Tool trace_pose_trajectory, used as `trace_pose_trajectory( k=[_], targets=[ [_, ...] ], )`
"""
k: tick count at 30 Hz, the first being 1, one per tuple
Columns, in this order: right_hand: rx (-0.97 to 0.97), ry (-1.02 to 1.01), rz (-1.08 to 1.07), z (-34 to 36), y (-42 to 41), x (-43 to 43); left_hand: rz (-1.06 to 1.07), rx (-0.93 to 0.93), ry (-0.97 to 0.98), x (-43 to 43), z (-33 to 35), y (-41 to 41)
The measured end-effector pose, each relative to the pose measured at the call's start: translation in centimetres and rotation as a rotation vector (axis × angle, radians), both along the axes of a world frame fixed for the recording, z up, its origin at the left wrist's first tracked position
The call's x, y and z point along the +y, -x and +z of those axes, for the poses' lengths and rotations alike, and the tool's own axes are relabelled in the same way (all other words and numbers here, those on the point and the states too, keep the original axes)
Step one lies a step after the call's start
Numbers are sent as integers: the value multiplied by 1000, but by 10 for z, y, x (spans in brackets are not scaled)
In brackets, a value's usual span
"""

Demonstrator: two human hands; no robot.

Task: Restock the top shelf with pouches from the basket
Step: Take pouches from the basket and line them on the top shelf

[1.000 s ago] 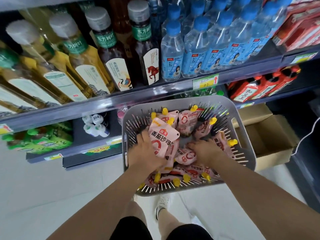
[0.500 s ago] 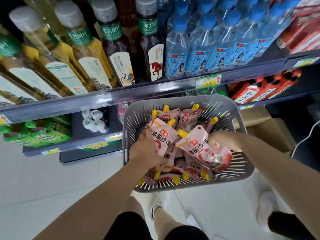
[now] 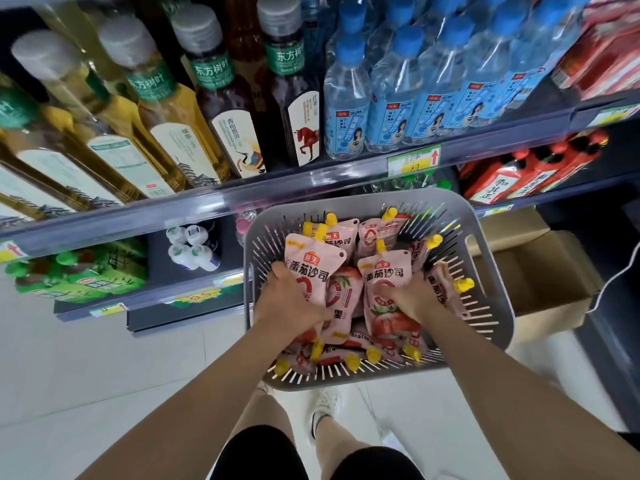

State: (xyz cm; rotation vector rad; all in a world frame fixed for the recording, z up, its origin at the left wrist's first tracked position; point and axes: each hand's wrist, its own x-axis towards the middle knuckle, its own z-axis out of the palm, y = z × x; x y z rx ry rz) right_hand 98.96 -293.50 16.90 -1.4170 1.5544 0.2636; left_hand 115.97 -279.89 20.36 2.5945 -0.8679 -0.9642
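Setting: shop aisle with a pale tiled floor (image 3: 104,375) underfoot and a clear-fronted metal shelf edge (image 3: 277,188) running across at 12 o'clock.
On that shelf: tall tea bottles with grey caps (image 3: 221,98) from 10 to 12 o'clock, and clear water bottles with blue caps (image 3: 346,98) from 12 to 2 o'clock.
Basket: grey slotted plastic basket (image 3: 485,216) at the centre, just below the shelf edge and above the person's legs.
Stock: pink spouted pouches with yellow screw caps (image 3: 374,233) are heaped inside the basket, some flat, some leaning on its far wall.
Left hand: left hand (image 3: 291,299) at the heap's 9 o'clock side, fingers curled round the lower part of an upright pink pouch with red lettering (image 3: 313,265), its cap pointing to 12 o'clock.
Right hand: right hand (image 3: 412,296) at the 3 o'clock side, clenched on a second upright pink pouch with a tomato picture (image 3: 384,275). Both pouches sit within the basket rim.
Nearby: open brown cardboard box (image 3: 540,271) on the floor at the basket's 3 o'clock; whether the two touch, I cannot tell.
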Motion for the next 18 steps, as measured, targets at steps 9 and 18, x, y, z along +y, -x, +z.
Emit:
trace_pose_trajectory(
  k=[9,18],
  targets=[
    [310,246,157,5,-20,25,-169,-25,101,-1,-20,6],
    [568,207,283,9,-44,32,-320,-6,191,10,-19,5]
  ],
)
